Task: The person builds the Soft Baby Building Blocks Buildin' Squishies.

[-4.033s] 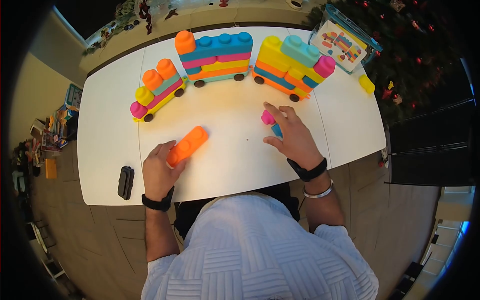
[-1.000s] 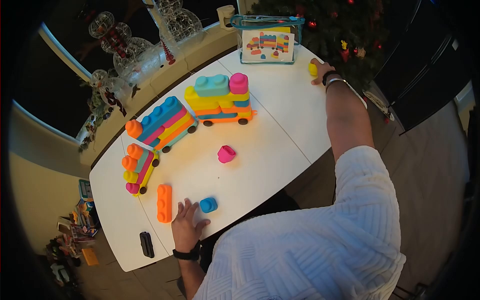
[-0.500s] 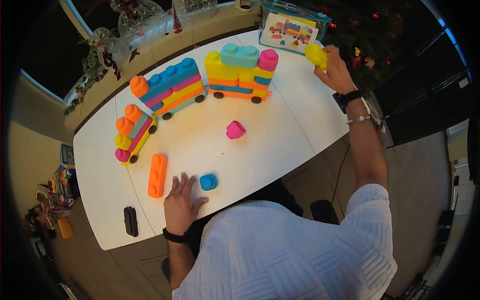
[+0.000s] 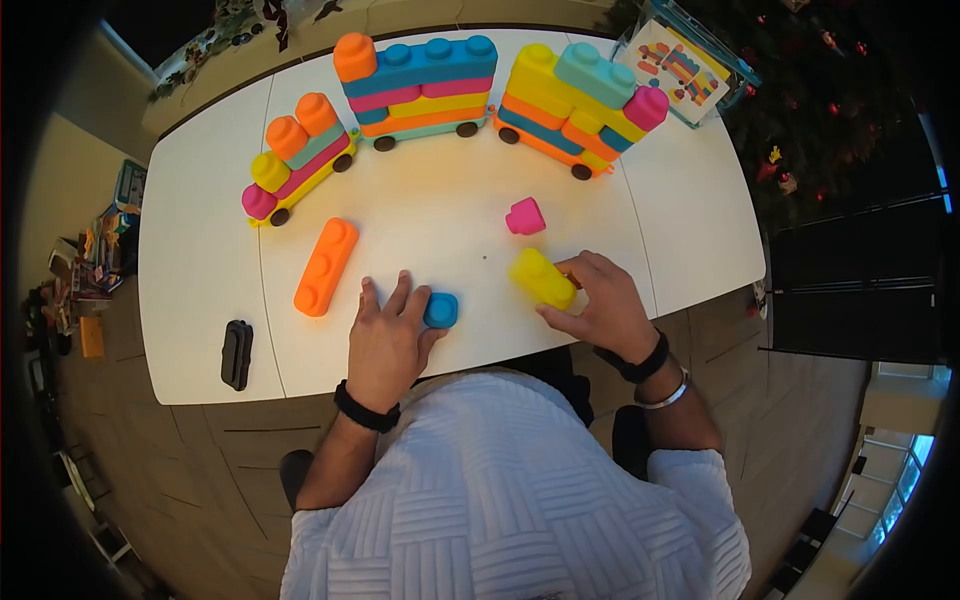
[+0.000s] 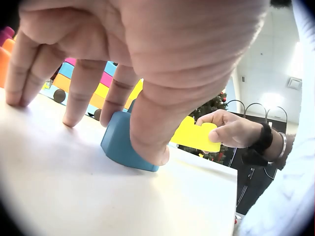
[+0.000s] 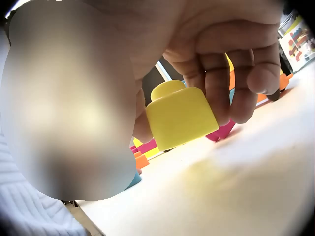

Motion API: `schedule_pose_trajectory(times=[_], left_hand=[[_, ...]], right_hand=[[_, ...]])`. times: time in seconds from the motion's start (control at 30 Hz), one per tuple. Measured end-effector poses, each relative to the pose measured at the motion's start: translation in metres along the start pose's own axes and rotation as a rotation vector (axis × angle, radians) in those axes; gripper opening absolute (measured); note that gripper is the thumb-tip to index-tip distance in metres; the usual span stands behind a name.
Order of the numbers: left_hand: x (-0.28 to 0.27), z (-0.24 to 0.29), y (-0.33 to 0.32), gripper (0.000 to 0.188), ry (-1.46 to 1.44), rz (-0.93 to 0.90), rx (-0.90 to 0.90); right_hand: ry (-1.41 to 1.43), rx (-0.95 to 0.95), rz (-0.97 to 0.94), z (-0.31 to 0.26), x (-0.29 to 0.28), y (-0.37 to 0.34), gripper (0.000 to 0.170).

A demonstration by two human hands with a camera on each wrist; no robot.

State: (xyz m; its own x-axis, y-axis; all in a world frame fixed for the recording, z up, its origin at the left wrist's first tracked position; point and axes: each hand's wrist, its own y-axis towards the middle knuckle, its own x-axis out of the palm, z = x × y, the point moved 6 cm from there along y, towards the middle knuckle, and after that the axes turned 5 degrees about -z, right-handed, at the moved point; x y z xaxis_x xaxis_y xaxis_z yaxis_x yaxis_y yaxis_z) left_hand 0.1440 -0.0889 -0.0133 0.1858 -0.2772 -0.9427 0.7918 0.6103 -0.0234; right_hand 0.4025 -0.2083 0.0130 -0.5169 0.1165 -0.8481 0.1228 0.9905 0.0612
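Note:
In the head view my left hand point(image 4: 385, 340) rests on the table with thumb and index finger either side of a small blue toy block point(image 4: 440, 310). The left wrist view shows them pinching this block point(image 5: 118, 142), the other fingertips down on the tabletop. My right hand point(image 4: 612, 308) pinches a yellow two-stud block point(image 4: 543, 279) between thumb and fingers. In the right wrist view the yellow block point(image 6: 182, 118) is held above the white surface. Just beyond it lies a pink block point(image 4: 525, 216) on its side. Left of my left hand is a long orange three-stud block point(image 4: 326, 267).
Three wheeled block wagons curve along the back: a small one point(image 4: 303, 165), a blue-topped one point(image 4: 425, 90) and a yellow one point(image 4: 575, 115). A clear bag point(image 4: 690, 65) with a picture card stands back right. A black case point(image 4: 237, 355) lies front left.
My right hand has picked up the yellow block at the table's far right and brought it back to the middle. My left hand has moved from beside the blue block to pinching it.

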Motion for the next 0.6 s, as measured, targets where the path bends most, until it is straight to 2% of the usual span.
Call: schedule_pose_trajectory(times=[0.17,0.23,0.37,0.43,0.47,0.53,0.57,0.6], left_hand=[[-0.003,-0.016,-0.001,0.062,-0.133,-0.033,-0.069],[-0.004,-0.021,-0.003,0.070,-0.139,-0.038,-0.039],[-0.010,-0.015,-0.005,0.080,-0.119,-0.015,-0.018],[-0.011,-0.012,-0.002,0.088,-0.081,-0.029,-0.022],[-0.011,-0.012,-0.002,0.088,-0.087,-0.028,-0.016],[-0.007,-0.015,-0.001,0.086,-0.072,-0.069,-0.030],[-0.007,-0.015,-0.001,0.086,-0.073,-0.069,-0.023],[-0.008,-0.015,-0.001,0.086,-0.070,-0.069,-0.020]], right_hand=[[-0.143,0.018,-0.006,-0.013,0.023,0.011,0.055],[-0.238,0.075,-0.097,-0.012,0.031,0.014,0.064],[-0.228,0.110,-0.203,-0.017,0.016,0.025,0.060],[-0.227,0.008,-0.075,-0.021,-0.003,0.038,0.047],[-0.234,0.013,-0.075,-0.018,-0.005,0.044,0.047],[-0.281,-0.143,0.028,-0.027,-0.010,0.059,0.036],[-0.283,-0.138,0.030,-0.024,-0.009,0.065,0.036],[-0.371,-0.223,0.036,-0.024,-0.003,0.069,0.036]])
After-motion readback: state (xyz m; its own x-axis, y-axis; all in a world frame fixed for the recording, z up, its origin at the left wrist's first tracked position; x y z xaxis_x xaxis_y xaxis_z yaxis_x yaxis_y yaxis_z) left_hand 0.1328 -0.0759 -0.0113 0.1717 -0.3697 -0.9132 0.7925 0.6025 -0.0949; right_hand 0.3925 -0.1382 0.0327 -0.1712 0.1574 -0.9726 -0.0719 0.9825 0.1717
